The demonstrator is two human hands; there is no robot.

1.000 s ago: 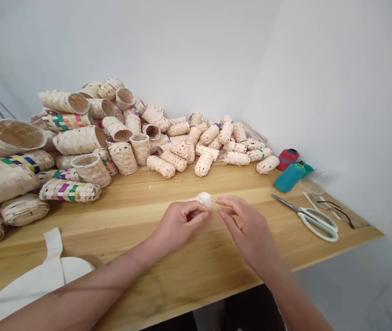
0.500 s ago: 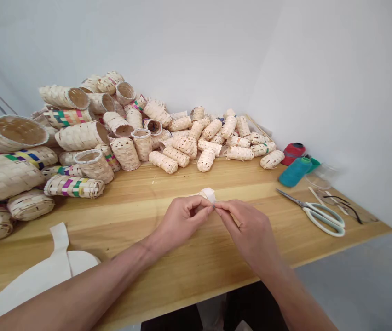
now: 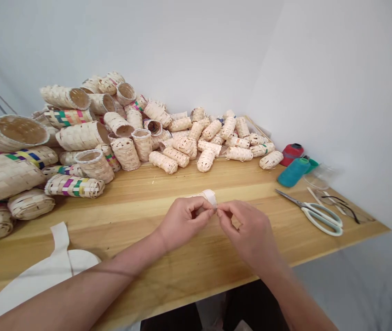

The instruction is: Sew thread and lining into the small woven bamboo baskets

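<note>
Over the middle of the table, my left hand (image 3: 189,220) is closed around a small woven basket (image 3: 192,196), most of it hidden behind my fingers. A white fabric strip (image 3: 210,196) wraps the basket's right end. My right hand (image 3: 247,225) is just to the right, with thumb and index finger pinched together near the strip's lower edge. What lies in that pinch is too small to make out. The fingertips of both hands are very close, with a slight gap between them.
Many woven baskets (image 3: 125,154) are heaped along the wall, left to centre. Scissors (image 3: 315,214), glasses (image 3: 344,207), a teal thread cone (image 3: 293,172) and a red one (image 3: 291,154) lie at right. A roll of white strip (image 3: 37,285) is at lower left, partly under my left forearm.
My right hand has shifted slightly right, widening the gap to my left fingertips. My left hand still holds the basket in nearly the same place.
</note>
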